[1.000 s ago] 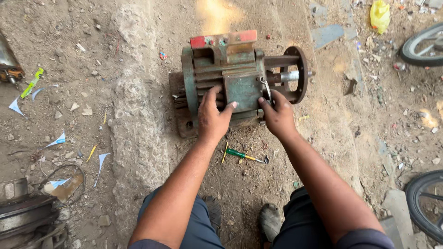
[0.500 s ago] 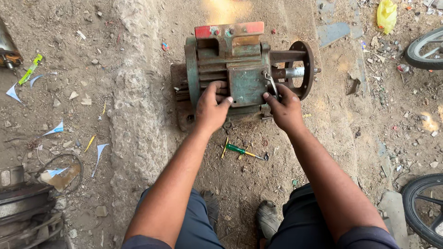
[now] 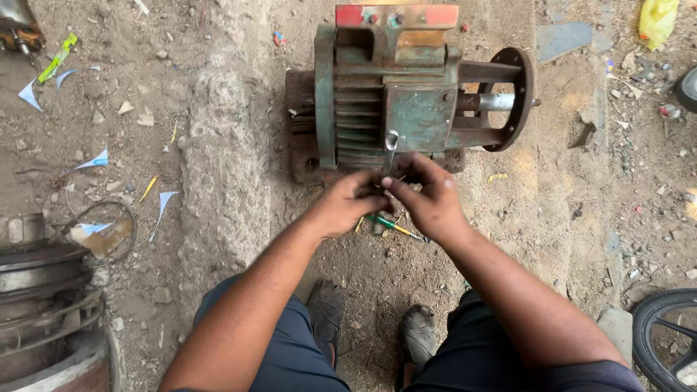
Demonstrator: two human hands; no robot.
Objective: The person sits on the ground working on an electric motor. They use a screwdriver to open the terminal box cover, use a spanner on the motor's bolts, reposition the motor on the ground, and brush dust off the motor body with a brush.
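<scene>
Ground: bare dirt floor (image 3: 218, 181) strewn with small stones and scraps of paper; a raised ridge of hardened earth runs from top to bottom left of centre.
Motor: green, rusted electric motor (image 3: 406, 94) lying on the ground at top centre, ribbed body to the left, open end bracket with the shaft to the right, red-edged terminal box on the far side.
Metal drums: stacked round rusty parts (image 3: 36, 290) at the lower left edge, well apart from the motor.
Tyre: part of a black wheel (image 3: 664, 334) at the lower right corner.
Left hand: left hand (image 3: 347, 205) just in front of the motor's near side, fingers curled and pressed together, tips meeting the right hand; what they pinch is too small to tell.
Right hand: right hand (image 3: 428, 199) touching the left, thumb and forefinger pinched on the lower end of a thin metal tool.
Spanner: slim shiny spanner (image 3: 391, 149) standing upright against the motor's near face, head at the top.
Screwdriver: green-handled screwdriver (image 3: 392, 226) lying on the ground beneath the hands.
Yellow bag: crumpled yellow bag (image 3: 657, 18) at top right.
</scene>
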